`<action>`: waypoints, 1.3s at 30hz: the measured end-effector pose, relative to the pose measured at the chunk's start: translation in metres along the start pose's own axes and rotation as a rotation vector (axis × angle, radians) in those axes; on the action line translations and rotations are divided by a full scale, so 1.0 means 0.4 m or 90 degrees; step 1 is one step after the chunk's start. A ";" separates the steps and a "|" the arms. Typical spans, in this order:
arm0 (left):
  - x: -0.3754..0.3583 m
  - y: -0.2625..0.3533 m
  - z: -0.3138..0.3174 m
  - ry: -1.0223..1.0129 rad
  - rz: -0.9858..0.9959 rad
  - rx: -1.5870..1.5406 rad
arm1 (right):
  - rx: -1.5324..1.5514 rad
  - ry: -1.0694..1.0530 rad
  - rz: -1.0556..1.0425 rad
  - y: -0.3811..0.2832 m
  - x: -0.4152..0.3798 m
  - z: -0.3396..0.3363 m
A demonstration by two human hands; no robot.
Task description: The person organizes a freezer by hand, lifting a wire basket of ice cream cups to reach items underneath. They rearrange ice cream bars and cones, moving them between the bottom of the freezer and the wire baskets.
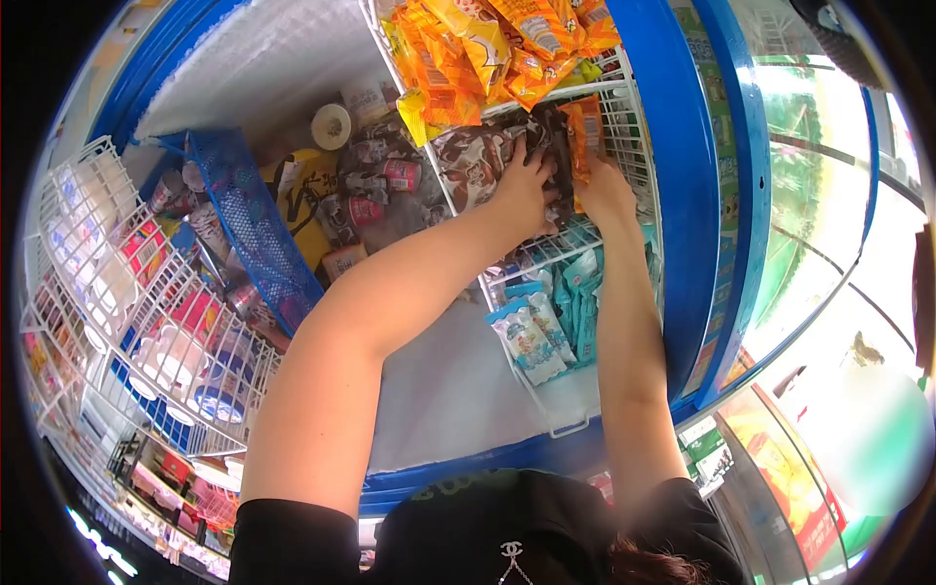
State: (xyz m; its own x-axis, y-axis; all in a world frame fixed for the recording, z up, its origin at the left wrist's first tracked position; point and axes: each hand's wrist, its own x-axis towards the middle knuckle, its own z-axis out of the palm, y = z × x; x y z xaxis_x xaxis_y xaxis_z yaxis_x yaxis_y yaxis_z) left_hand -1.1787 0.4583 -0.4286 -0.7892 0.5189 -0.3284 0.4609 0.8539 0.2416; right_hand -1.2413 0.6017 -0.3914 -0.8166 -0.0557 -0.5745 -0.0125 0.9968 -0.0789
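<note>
Your left hand point(526, 185) is open, fingers spread over the brown packets point(473, 161) in the white wire basket point(640, 117). The orange packet point(584, 132) lies just beside these, at your right hand point(606, 195); its far end extends beyond your fingers. The right hand touches the packet's near end, but you cannot tell whether it is gripping. Light-blue packets point(534, 336) occupy the nearer compartment.
</note>
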 end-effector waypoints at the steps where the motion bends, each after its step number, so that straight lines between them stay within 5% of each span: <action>1: 0.001 -0.001 -0.001 -0.012 -0.003 -0.003 | -0.010 -0.019 0.012 -0.005 0.012 -0.005; 6: 0.016 0.021 -0.035 -0.075 -0.024 0.047 | -0.025 0.039 0.007 -0.021 0.009 -0.019; 11: -0.009 0.076 -0.044 -0.081 -0.047 0.072 | 0.282 0.350 -0.235 -0.094 -0.041 -0.065; 12: -0.024 0.069 -0.008 0.193 -0.034 -0.020 | 0.350 0.422 -0.308 -0.128 -0.055 -0.092; 15: -0.087 0.037 -0.110 0.215 -0.097 -0.192 | 0.363 0.500 -0.420 -0.243 -0.034 -0.181; 16: -0.123 -0.001 -0.251 0.149 -0.238 -0.411 | 0.384 0.489 -0.438 -0.270 -0.005 -0.196; 18: -0.154 -0.098 -0.216 0.622 -0.243 -0.266 | 0.318 0.515 -0.401 -0.315 0.058 -0.210; 20: -0.173 -0.175 -0.311 0.798 -0.407 -0.417 | 0.274 0.518 -0.358 -0.354 0.091 -0.217; 22: -0.120 -0.251 -0.294 0.782 -0.485 -0.582 | 0.241 0.477 -0.294 -0.383 0.100 -0.222; 26: -0.043 -0.321 -0.285 0.623 -0.608 -0.515 | 0.241 0.445 -0.227 -0.404 0.108 -0.218; 30: -0.056 -0.299 -0.298 0.640 -0.558 -0.368 | 0.356 0.514 -0.300 -0.408 0.143 -0.196; 33: -0.070 -0.267 -0.310 0.786 -0.255 -0.717 | 0.352 0.670 -0.424 -0.391 0.139 -0.170; 36: -0.096 -0.136 -0.352 0.868 -0.154 -0.880 | 0.428 0.653 -0.483 -0.374 0.012 -0.186; 39: -0.109 -0.028 -0.330 0.872 -0.176 -0.948 | 0.373 0.587 -0.357 -0.295 -0.091 -0.151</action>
State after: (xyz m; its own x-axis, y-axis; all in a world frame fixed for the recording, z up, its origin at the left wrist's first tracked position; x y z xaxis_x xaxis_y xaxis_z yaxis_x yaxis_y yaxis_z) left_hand -1.2028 0.4210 -0.2963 -0.8192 -0.5632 0.1084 0.2410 -0.1666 0.9561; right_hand -1.2451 0.4894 -0.3119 -0.8872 -0.1695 0.4291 -0.4260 0.6583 -0.6206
